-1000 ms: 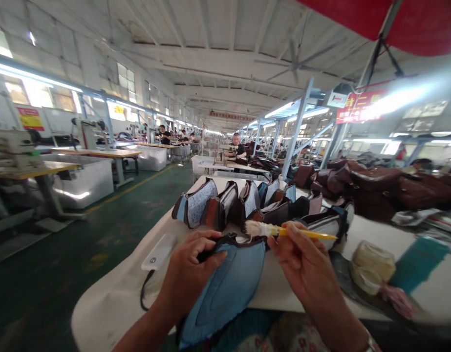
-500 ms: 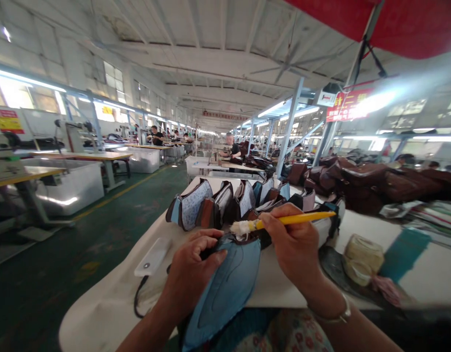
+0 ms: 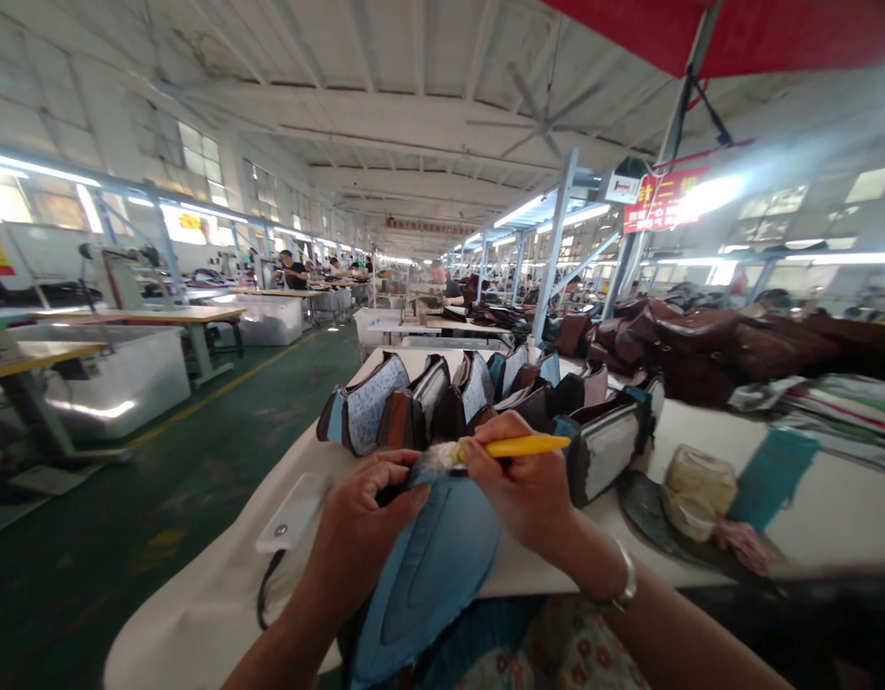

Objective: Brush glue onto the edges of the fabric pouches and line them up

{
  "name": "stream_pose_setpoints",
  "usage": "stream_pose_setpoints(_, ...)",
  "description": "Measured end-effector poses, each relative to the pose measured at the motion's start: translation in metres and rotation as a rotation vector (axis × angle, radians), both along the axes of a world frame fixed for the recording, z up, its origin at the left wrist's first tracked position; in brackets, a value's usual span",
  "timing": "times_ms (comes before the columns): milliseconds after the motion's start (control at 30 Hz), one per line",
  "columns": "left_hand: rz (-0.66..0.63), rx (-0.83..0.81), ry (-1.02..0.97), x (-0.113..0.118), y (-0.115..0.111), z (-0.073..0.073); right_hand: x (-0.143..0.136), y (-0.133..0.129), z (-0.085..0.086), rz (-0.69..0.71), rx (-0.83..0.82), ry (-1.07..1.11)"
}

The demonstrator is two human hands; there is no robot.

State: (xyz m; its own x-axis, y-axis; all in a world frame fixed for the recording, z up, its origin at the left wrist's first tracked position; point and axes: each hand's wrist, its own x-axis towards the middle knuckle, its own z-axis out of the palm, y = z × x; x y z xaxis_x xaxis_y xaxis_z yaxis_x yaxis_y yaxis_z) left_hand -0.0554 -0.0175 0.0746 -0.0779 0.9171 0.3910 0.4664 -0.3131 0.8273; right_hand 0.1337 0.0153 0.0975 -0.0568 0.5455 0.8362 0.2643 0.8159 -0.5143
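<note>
Item: blue bag panel (image 3: 431, 565), held at our near edge of the white table (image 3: 219, 594). Our left hand (image 3: 362, 541) pinches its top rim; our right hand (image 3: 518, 489) grips a yellow brush (image 3: 510, 448), bristles touching that rim. We judge brushing underway, not yet complete; finished-looking bags (image 3: 428, 407) stand beyond the panel.

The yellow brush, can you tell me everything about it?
The yellow brush has a thin, plastic-looking yellow handle and a fluffy whitish bristle tuft. It lies almost level, bristles pointing left. The right hand grips its handle. The bristles touch the top edge of the blue bag piece, which the left hand steadies.
</note>
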Motion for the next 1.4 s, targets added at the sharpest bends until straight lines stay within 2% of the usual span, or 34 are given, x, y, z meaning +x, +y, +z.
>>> stream_pose_setpoints(67, 0.000, 0.015, 0.018, -0.004, 0.001, -0.001, 0.008, -0.001, 0.005, -0.053, -0.030, 0.161)
stream_pose_setpoints(133, -0.025, 0.030, 0.040, -0.008, 0.000, 0.000, 0.024, -0.001, 0.010, -0.033, -0.111, 0.419)
stream_pose_setpoints(267, -0.070, 0.084, -0.011, -0.019, 0.000, 0.013, 0.078, 0.007, 0.011, 0.187, -0.261, 0.848)
stream_pose_setpoints(400, -0.133, 0.203, -0.122, -0.026, 0.018, 0.033, 0.143, 0.018, -0.014, 0.348, -0.432, 1.175)
stream_pose_setpoints(467, -0.167, 0.297, -0.091, -0.026, 0.037, 0.035, 0.169, 0.018, -0.035, 0.377, -0.494, 1.288)
stream_pose_setpoints(500, -0.151, 0.359, -0.030, -0.024, 0.050, 0.032, 0.178, 0.017, -0.047, 0.381, -0.516, 1.318)
stream_pose_setpoints(567, -0.039, 0.481, 0.150, -0.018, 0.080, 0.014, 0.190, 0.014, -0.071, 0.400, -0.555, 1.355)
stream_pose_setpoints(633, 0.121, 0.535, 0.299, -0.009, 0.114, -0.018, 0.191, 0.010, -0.097, 0.438, -0.593, 1.392)
stream_pose_setpoints(667, 0.212, 0.525, 0.296, -0.004, 0.129, -0.038, 0.187, 0.009, -0.109, 0.457, -0.610, 1.408)
stream_pose_setpoints(733, 0.300, 0.447, 0.283, 0.003, 0.153, -0.077, 0.174, 0.007, -0.131, 0.492, -0.653, 1.435)
stream_pose_setpoints(800, 0.356, 0.343, 0.268, 0.007, 0.164, -0.110, 0.158, 0.008, -0.149, 0.524, -0.711, 1.453)
stream_pose_setpoints(900, 0.432, 0.237, 0.224, 0.011, 0.153, -0.139, 0.137, 0.008, -0.161, 0.569, -0.785, 1.471)
stream_pose_setpoints(1000, 0.454, 0.222, 0.183, 0.030, 0.110, -0.154, 0.131, 0.009, -0.161, 0.606, -0.819, 1.479)
stream_pose_setpoints(1067, 0.378, 0.249, 0.184, 0.057, 0.073, -0.164, 0.132, 0.009, -0.159, 0.619, -0.835, 1.474)
stream_pose_setpoints(1100, 0.302, 0.271, 0.205, 0.073, 0.055, -0.169, 0.132, 0.008, -0.158, 0.619, -0.843, 1.468)
stream_pose_setpoints(1167, 0.068, 0.373, 0.318, 0.108, 0.027, -0.177, 0.132, 0.005, -0.157, 0.601, -0.855, 1.447)
stream_pose_setpoints(1200, 0.030, 0.419, 0.357, 0.125, 0.019, -0.179, 0.132, 0.003, -0.156, 0.581, -0.858, 1.430)
stream_pose_setpoints(1267, 0.014, 0.438, 0.393, 0.151, 0.014, -0.179, 0.132, -0.002, -0.156, 0.518, -0.858, 1.386)
stream_pose_setpoints(1300, 0.030, 0.397, 0.378, 0.159, 0.017, -0.177, 0.135, -0.005, -0.156, 0.472, -0.855, 1.358)
stream_pose_setpoints(1400, -0.020, 0.244, 0.287, 0.163, 0.033, -0.168, 0.163, -0.006, -0.156, 0.264, -0.819, 1.262)
